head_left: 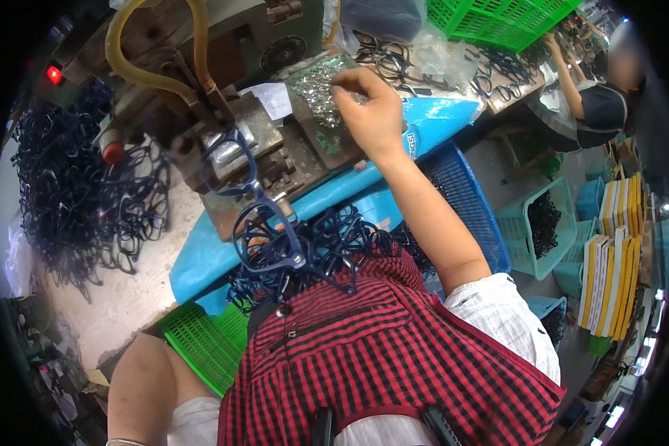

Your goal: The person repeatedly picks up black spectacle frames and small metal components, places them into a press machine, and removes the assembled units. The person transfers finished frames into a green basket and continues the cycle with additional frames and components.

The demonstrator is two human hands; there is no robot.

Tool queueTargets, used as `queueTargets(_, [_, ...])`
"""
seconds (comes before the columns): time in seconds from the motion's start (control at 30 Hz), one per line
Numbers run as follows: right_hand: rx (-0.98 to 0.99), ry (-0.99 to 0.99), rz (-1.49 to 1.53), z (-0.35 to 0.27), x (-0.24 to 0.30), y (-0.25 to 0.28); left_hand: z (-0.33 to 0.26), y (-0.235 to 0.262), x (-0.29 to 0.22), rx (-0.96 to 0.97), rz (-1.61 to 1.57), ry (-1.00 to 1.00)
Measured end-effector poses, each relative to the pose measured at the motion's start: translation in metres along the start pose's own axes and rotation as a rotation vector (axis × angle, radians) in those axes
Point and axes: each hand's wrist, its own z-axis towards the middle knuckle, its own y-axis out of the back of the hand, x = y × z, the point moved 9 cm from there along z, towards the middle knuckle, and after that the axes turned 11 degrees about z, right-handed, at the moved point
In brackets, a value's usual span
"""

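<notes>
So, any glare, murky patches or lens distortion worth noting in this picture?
Head view: bright lamps glare at lower right, small metal pieces glint by the right hand, and dark eyeglass frames heaped at left partly merge; head view again: fisheye distortion, black corners.

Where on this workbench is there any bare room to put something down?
The clearest bare patch is the pale tabletop on the left, between the heap of dark glasses frames and the blue sheet. It's crowded by the right hand, where metal bits cover much of the tray, and against the apron, where more frames bunch up.
</notes>
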Motion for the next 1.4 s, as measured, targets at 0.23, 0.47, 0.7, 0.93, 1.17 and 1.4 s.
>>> queueTargets(0.23, [0.056, -0.029, 0.033, -0.01, 0.0, -0.004, 0.003, -0.004, 0.002, -0.022, -0.031, 0.017])
queueTargets(0.47, [-0.005, -0.175, -0.057, -0.021, -0.035, 0.009, -0.054, 0.032, 0.035, -0.24, 0.079, 0.253])
queueTargets(0.7, [0.003, -0.24, 0.07, -0.042, -0.015, 0.04, -0.337, -0.017, 0.17, -0.875, 0.152, 1.491])
queueTargets(0.93, [0.271, 0.084, 0.238, -0.003, 0.089, -0.061, -0.315, -0.049, 0.214, -0.063, 0.8, 1.437])
queueTargets(1.17, [0.268, -0.135, 0.465, -0.019, 0.072, -0.097, -0.328, -0.119, 0.213, 0.09, 0.838, 1.217])
queueTargets(1.4, [0.3, -0.38, 0.678, -0.031, 0.086, -0.114, -0.383, -0.038, 0.247, -0.771, 0.558, 1.483])
